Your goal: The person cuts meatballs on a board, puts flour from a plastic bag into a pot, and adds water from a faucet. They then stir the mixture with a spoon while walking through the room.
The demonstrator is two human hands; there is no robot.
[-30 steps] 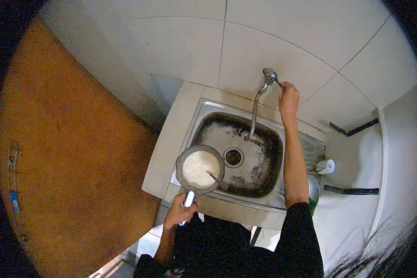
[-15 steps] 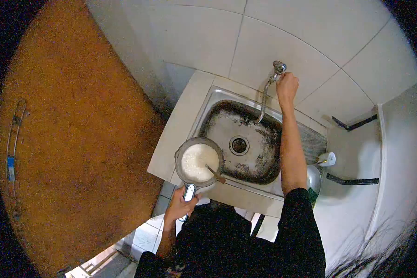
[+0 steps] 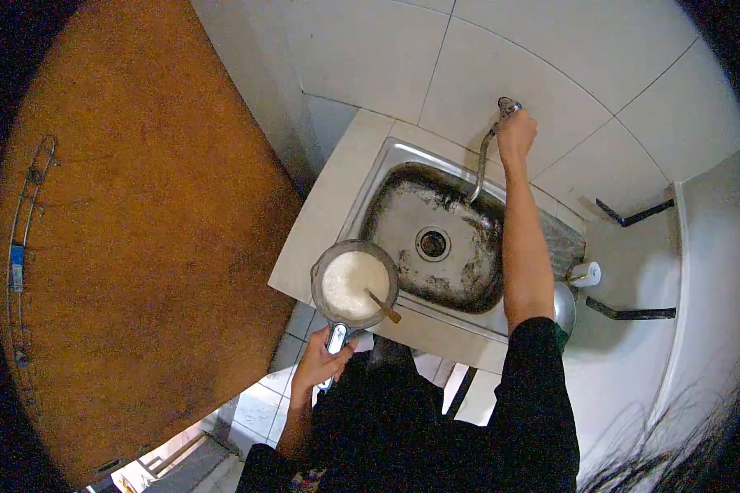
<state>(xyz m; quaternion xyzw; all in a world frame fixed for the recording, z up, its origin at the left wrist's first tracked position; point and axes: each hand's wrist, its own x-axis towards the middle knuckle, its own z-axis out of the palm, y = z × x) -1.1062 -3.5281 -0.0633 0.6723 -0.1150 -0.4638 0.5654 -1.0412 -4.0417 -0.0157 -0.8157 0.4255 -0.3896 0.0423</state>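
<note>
My left hand (image 3: 324,362) is wrapped round the handle of a grey pan (image 3: 314,283), held over the near left corner of the sink. White liquid (image 3: 355,284) fills the pan, and a wooden-handled utensil (image 3: 384,307) leans in it over the rim. My right arm reaches across the right side of the steel sink (image 3: 437,205) to the wall. There my right hand (image 3: 517,136) is closed on the faucet (image 3: 508,106), covering part of it. The curved spout (image 3: 480,168) points down over the basin, and no water shows running from it.
A white cup-like item (image 3: 585,274) and a metal bowl (image 3: 564,306) stand right of the sink. Black brackets (image 3: 631,312) stick out from the right wall. At the left is a brown door (image 3: 156,246) with a wire rack (image 3: 18,255).
The view has shifted slightly, so the sink and wall sit a little differently. My right hand has moved onto the faucet and covers more of it. The pan stays in my left hand.
</note>
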